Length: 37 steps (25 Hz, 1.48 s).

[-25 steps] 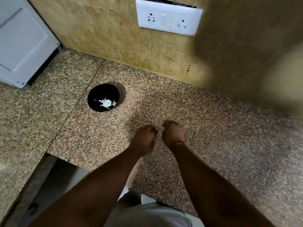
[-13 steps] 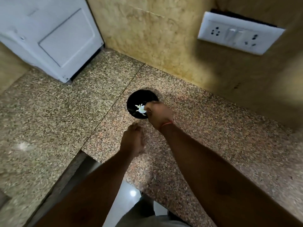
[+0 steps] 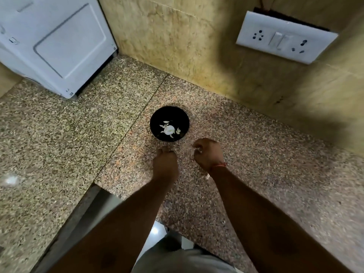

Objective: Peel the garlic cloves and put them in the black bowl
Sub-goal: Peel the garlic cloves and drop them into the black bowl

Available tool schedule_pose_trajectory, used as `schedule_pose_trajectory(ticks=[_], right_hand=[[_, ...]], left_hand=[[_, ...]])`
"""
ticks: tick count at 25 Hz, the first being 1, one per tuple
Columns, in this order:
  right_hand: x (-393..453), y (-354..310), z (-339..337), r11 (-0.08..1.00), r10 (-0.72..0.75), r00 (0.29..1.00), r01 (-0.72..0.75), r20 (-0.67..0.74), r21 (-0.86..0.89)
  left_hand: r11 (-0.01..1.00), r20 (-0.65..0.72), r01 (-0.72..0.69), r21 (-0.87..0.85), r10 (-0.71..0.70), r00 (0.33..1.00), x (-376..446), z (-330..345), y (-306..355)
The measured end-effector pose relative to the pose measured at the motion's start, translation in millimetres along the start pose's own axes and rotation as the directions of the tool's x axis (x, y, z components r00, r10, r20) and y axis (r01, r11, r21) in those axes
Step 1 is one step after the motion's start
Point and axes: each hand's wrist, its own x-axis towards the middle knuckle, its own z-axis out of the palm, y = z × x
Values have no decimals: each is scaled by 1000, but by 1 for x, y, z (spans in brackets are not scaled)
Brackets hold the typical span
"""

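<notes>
Half a second back I saw the right hand [image 3: 208, 153] reaching over the rim of the black bowl [image 3: 157, 117]; now it has pulled away and hangs just beside the bowl, to its near right, over the granite counter [image 3: 256, 154]. The left hand [image 3: 165, 162] has stayed just in front of the bowl, barely moved. I read the right hand as curled, knuckles up, with a small pale scrap showing at its fingertips, though I cannot tell whether that is a garlic piece or skin, or whether it is truly pinched. The left hand is a loose fist with the back towards me; its fingers are tucked under, so I cannot tell if it holds anything. Both forearms stretch forward from the bottom edge, the right wrist wearing a thin orange thread [image 3: 220, 165]. Inside the bowl lie white garlic pieces [image 3: 169, 129], one rounder lump with slivers scattered round it. A white appliance [image 3: 55, 40] stands at the back left, and a switch plate [image 3: 283, 39] sits on the wall.
</notes>
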Motion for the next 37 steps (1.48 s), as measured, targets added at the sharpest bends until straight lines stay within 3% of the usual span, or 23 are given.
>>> schedule_pose_trajectory(ticks=[4,8,11,14,17,20,22,25,33,37], right_hand=[[-39,40,-15,995,94,988,-88,124,-51],[-64,63,-10,993,93,968,-74,231,-90],[-71,65,-1,997,46,972,-32,229,-65],[-82,59,5,985,109,964,-138,241,106],[-86,55,8,923,127,942,-227,309,311],[-82,42,3,712,148,915,-362,375,602],[-79,31,-1,625,124,902,-395,414,673],[-77,18,-4,603,76,905,-376,419,703],[-78,-4,-12,490,74,918,-373,389,788],[-78,-15,-19,448,83,937,-339,340,827]], left_hand=[[979,4,-85,-185,88,996,-8,15,25],[908,20,-126,-399,146,989,-19,35,43],[819,63,-48,-572,102,993,-27,54,55],[660,63,29,-751,28,998,-36,74,50],[275,197,202,-940,-49,979,-56,54,41],[6,291,292,-956,-70,954,-64,36,32],[-43,311,309,-950,-66,948,-65,26,28],[-24,312,311,-950,-60,948,-67,20,20],[84,-40,-34,-996,-72,997,-76,0,8],[42,-56,-52,-998,-84,995,-78,-13,11]])
